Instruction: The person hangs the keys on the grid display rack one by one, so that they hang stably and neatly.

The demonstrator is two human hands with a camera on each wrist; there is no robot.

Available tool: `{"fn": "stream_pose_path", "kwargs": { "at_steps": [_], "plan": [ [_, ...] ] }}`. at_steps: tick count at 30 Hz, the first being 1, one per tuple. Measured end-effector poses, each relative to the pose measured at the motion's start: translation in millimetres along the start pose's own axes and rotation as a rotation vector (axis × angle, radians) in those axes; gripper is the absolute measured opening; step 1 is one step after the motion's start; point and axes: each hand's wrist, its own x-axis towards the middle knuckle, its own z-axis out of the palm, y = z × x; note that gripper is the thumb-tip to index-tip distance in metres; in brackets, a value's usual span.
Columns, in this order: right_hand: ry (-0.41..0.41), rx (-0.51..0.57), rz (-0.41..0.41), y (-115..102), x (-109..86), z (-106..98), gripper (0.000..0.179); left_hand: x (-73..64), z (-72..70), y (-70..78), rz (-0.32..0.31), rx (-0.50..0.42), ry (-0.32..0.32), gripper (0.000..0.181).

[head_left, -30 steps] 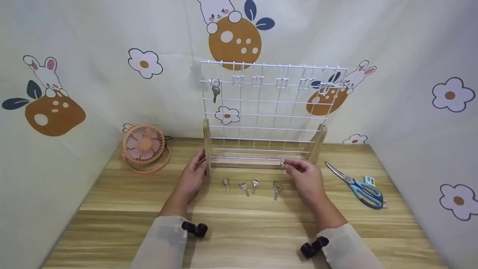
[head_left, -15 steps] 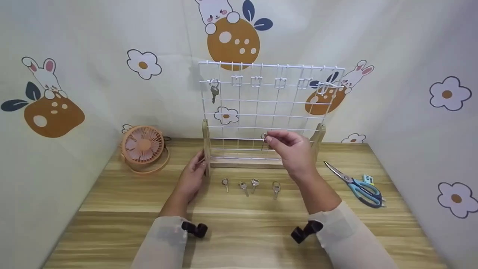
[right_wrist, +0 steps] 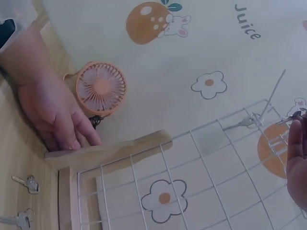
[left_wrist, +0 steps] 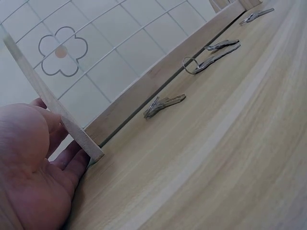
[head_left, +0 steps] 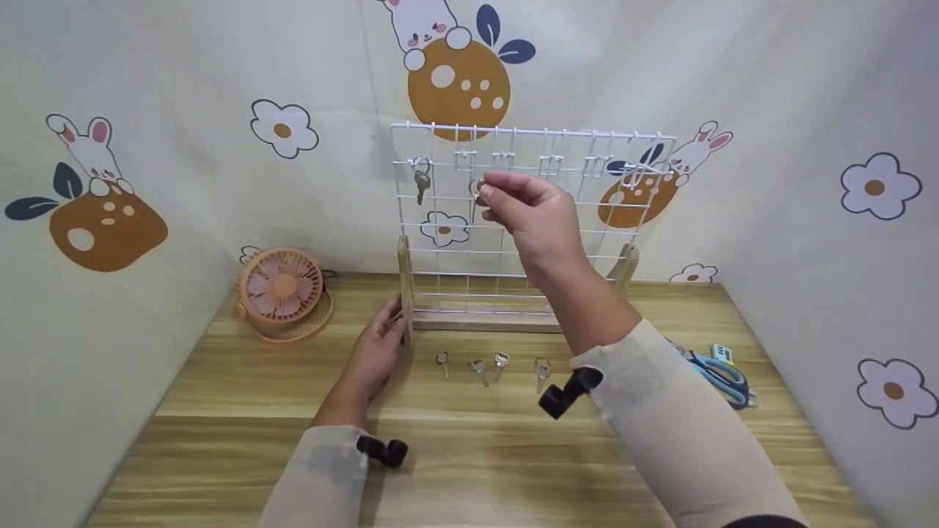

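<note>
My right hand [head_left: 539, 220] pinches a small key [head_left: 474, 208] by its ring between thumb and fingers, in front of the upper part of a white wire grid rack [head_left: 513, 253]. The held key [right_wrist: 289, 117] also shows at the edge of the right wrist view. My left hand [head_left: 375, 348] rests against the outer side of the rack's left wooden leg [left_wrist: 53, 108], its fingers partly hidden by the leg in the left wrist view. Another key [head_left: 421, 185] hangs by its ring at the grid's upper left. Several keys [head_left: 501, 360] lie on the table before the rack.
White hooks [head_left: 503, 160] line the grid's upper rows. An orange fan [head_left: 285, 284] stands at the back left of the wooden table [head_left: 220, 440]. Blue-handled scissors [head_left: 722, 378] and a small light-blue item [head_left: 722, 353] lie on the right, partly behind the right sleeve. Printed cloth walls surround the table.
My right hand has lifted the key from low at the rack's right side, up and leftward to near the hook row. The left hand stays at the leg.
</note>
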Motion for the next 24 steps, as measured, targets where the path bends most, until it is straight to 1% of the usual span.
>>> {"fn": "stream_pose_path", "kwargs": {
  "at_steps": [3,6,9,12,17,21,24],
  "plan": [
    [0.03,0.061,0.043,-2,7.9,10,0.025,-0.4,0.3,0.1,0.005,-0.004,0.0,0.055],
    [0.059,0.107,0.068,-2,13.0,18,0.026,-0.3,1.3,-0.6,0.016,-0.018,0.0,0.055],
    [0.086,0.147,0.084,-2,16.0,23,0.02,-0.7,1.8,-1.0,0.024,-0.026,-0.003,0.055],
    [0.107,0.182,0.085,-2,19.0,27,0.017,-2.0,1.6,-0.3,0.026,-0.012,-0.006,0.055],
    [0.115,0.18,0.074,0,22.3,30,0.016,-2.6,0.9,0.5,0.03,0.023,-0.019,0.056],
    [0.115,0.16,0.077,3,23.9,29,0.016,-2.3,1.2,1.0,0.024,0.013,-0.023,0.056],
    [0.112,0.148,0.079,8,23.5,24,0.018,-1.9,1.6,0.8,0.014,0.002,-0.015,0.055]
  ]
}}
